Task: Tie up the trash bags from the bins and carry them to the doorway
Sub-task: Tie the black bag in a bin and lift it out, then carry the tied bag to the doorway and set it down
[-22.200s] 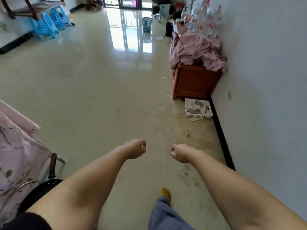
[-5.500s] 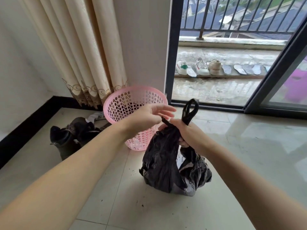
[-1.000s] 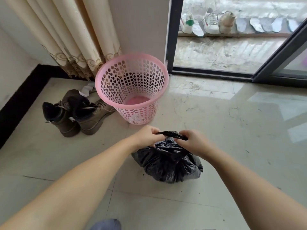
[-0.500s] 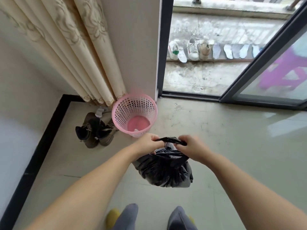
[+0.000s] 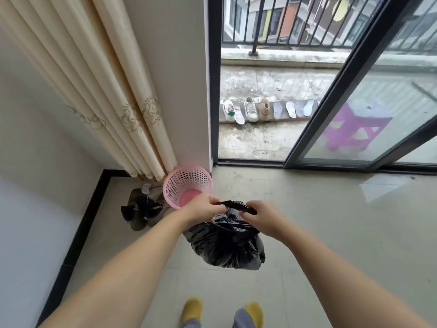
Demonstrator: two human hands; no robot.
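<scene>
1. Just ahead of the person's yellow slippers (image 5: 192,309), the black trash bag (image 5: 227,245) hangs clear of the floor, held up by both hands. The left hand (image 5: 205,207) and right hand (image 5: 259,217) are each clamped on one end of the twisted bag neck (image 5: 236,205), which is stretched taut between them.
2. Whether the knot is finished I cannot tell. If it is only twisted, the neck could slip open on the way to the doorway and spill rubbish.
3. The film looks thin and the load bulges low; pulling the ends hard apart could tear the neck, and one hand letting go would drop the bag.
4. The glossy tile floor (image 5: 331,233) looks smooth and reflective, so slippers may slide on it.
5. Just beyond the bag, the pink bin (image 5: 188,183) stands unlined in the floor's far left corner, dark boots (image 5: 142,209) just beside it, under the cream curtain (image 5: 106,91).
6. Farther off, the sliding glass door (image 5: 354,102) stands open onto a balcony, with shoes (image 5: 238,111) lined up there and a purple stool (image 5: 354,129) behind the glass.
</scene>
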